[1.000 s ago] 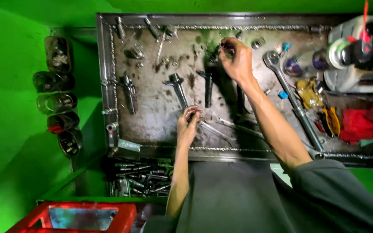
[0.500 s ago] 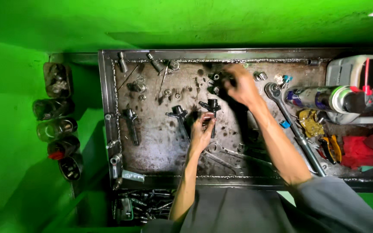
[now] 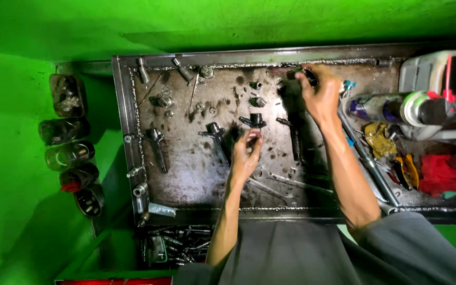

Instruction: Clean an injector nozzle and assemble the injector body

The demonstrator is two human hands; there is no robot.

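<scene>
Left hand (image 3: 246,153) mid-table (image 3: 186,174), fingers curled round a small dark part, too hidden to tell what; dark injector (image 3: 254,120) just beyond its fingertips, long axis running near-far; right hand (image 3: 320,95) at the far edge, pinched shut on a small dark piece (image 3: 306,75); left hand is nearer the injector.
</scene>
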